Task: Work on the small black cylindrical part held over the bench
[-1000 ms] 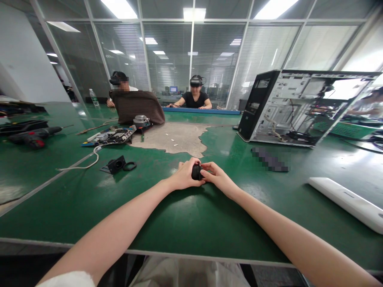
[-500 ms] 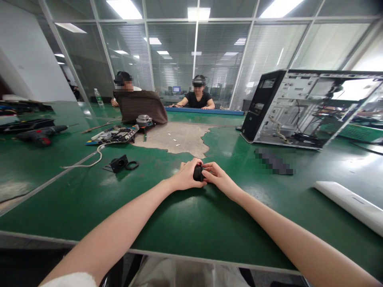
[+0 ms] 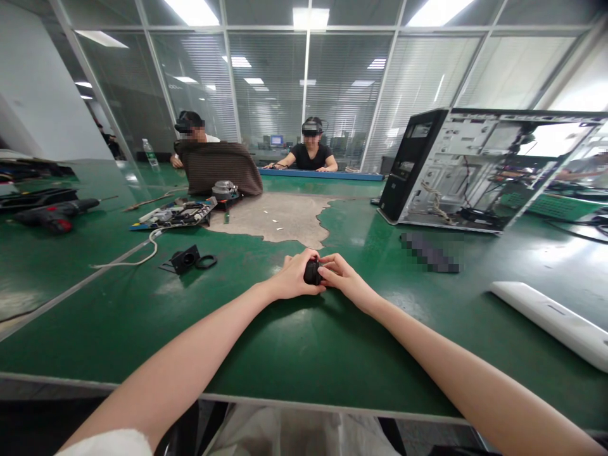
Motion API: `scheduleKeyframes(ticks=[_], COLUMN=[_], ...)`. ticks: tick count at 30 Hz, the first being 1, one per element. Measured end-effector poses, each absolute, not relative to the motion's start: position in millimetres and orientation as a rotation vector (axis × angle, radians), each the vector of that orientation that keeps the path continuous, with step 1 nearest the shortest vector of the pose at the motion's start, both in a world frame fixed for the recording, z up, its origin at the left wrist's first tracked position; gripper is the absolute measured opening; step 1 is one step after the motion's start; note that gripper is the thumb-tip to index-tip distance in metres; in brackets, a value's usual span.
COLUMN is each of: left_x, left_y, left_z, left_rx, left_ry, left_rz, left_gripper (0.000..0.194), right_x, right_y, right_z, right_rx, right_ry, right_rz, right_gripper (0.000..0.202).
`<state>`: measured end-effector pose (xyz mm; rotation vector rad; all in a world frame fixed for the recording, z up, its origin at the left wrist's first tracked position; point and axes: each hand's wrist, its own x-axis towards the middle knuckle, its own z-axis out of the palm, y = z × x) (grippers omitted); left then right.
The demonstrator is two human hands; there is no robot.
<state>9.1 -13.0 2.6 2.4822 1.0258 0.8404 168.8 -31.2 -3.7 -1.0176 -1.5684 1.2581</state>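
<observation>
Between my two hands is a small black rounded part (image 3: 311, 272), just above the green tabletop. My left hand (image 3: 291, 277) curls around it, thumb below and fingers over the top. From the right, the fingertips of my right hand (image 3: 346, 280) pinch the part's right side. Most of the part is covered by fingers, so its exact kind cannot be made out. Left of my hands lie a black square-framed piece with a round opening (image 3: 185, 258) and a flat black ring (image 3: 206, 261).
A circuit board assembly (image 3: 178, 215) and a power drill (image 3: 56, 214) lie to the left. An opened computer case (image 3: 439, 171) stands at right, with a white panel (image 3: 553, 320) nearer. Two people sit across the green table (image 3: 304, 354), near a brown cloth-covered object (image 3: 216, 168).
The view has turned slightly right, shifting most of the scene a little left. Both hands keep nearly the same hold on the black part.
</observation>
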Motion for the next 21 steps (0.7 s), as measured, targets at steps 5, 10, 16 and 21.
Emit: scheduleKeyframes(ticks=[5, 10, 16, 21], left_x=[9.0, 9.3, 8.8, 8.1], left_y=[-12.2, -11.6, -10.4, -11.1], left_z=[1.5, 1.1, 1.5, 2.8], left_rx=[2.49, 2.486, 2.483, 2.483], left_ry=[1.016, 1.009, 1.006, 1.021], left_rz=[0.838, 0.836, 0.827, 0.814], left_gripper=[0.052, 0.054, 0.055, 0.055], right_x=[173.1, 170.8, 168.8, 174.7], right_y=[-34.9, -34.7, -28.3, -30.7], right_z=[0.4, -0.4, -3.8, 0.7], right_rx=[-0.915, -0.942, -1.028, -0.896], right_ry=[-1.674, -1.645, -1.595, -1.713], right_rz=[1.256, 1.213, 1.226, 1.247], right_gripper=[0.025, 0.02, 0.022, 0.023])
